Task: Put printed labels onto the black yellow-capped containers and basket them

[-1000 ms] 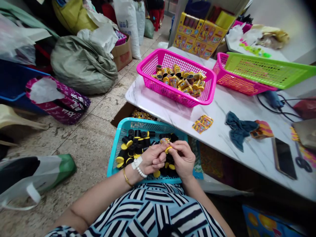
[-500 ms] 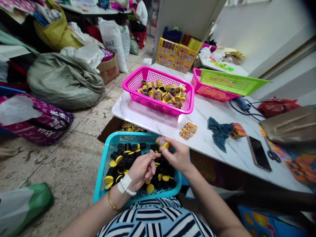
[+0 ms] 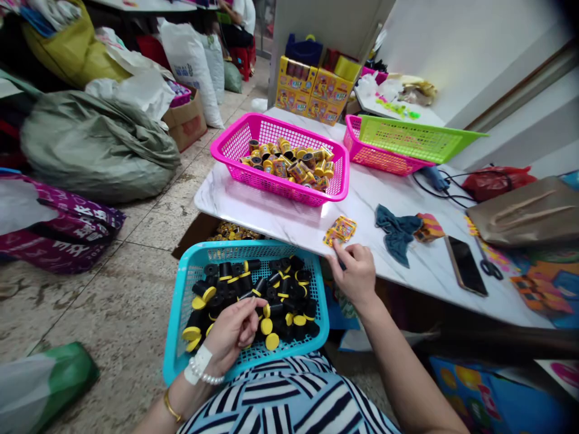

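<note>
While the right hand (image 3: 355, 274) holds its extended index finger at the small overlapping pile of flat, yellow, colour-printed labels (image 3: 344, 228), right of centre in the frame, the principal hazard is an imperfect pick-up. The labels look thin; excess fingertip pressure could drag two together, or slide one over the front edge of the white, marble-patterned desk (image 3: 280, 223), which lies just beside the pile. Whether a label is already pinched cannot be told, as the fingers partly cover the contact.

The left hand (image 3: 235, 334) is released: index finger extended, other fingers loosely curled, no item visible in its grasp. It hovers over the turquoise, open-mesh plastic basket (image 3: 174, 313), lower centre of the frame, which contains black cylinders with round yellow ends (image 3: 246, 281). Because these lie heaped at mixed angles, a careless reach could tumble pieces over the rim. The white bead bracelet (image 3: 212, 380) on the left wrist appears close to the near rim and could catch there.

The bright pink, open-mesh plastic basket (image 3: 271, 182), upper centre of the frame, contains yellow printed cylinders (image 3: 298, 172); a forearm swept across the desk could jolt it. The dark blue crumpled cloth (image 3: 398, 232), right of the labels, could cover the pile if bumped leftward
</note>
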`<state>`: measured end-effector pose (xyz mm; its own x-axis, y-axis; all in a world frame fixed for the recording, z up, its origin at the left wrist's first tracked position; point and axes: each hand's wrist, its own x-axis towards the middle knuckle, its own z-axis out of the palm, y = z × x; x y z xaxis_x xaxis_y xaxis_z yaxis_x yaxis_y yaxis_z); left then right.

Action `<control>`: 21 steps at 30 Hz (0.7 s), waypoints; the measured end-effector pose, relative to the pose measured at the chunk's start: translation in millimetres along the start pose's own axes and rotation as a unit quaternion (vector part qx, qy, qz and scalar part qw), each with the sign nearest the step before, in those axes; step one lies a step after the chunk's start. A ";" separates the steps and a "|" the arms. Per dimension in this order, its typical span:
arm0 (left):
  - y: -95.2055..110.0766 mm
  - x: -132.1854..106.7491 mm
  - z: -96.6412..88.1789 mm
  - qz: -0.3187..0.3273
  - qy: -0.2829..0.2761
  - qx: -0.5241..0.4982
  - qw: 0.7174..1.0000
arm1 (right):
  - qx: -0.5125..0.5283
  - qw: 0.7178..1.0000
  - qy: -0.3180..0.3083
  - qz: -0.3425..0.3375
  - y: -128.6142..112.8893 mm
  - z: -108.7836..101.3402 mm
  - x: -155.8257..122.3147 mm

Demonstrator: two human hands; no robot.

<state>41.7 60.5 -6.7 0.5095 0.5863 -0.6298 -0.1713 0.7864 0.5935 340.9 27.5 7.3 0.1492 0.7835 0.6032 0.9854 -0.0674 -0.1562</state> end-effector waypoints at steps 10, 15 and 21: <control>4.8 10.6 50.1 0.008 -0.075 0.037 0.996 | 0.072 0.996 0.041 -0.045 -7.5 6.4 3.5; 12.6 15.5 64.2 0.052 -0.036 0.029 0.998 | 0.122 0.987 0.094 -0.038 -46.8 -11.9 -10.6; 13.2 18.3 59.5 0.146 0.004 0.084 0.986 | 0.153 0.984 0.063 -0.061 -100.1 -7.9 -34.0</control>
<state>98.9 70.0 19.4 0.4521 0.7851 -0.4234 -0.1668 0.5407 0.8245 237.8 2.7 8.6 0.0592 0.6899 0.7214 0.9286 0.2271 -0.2934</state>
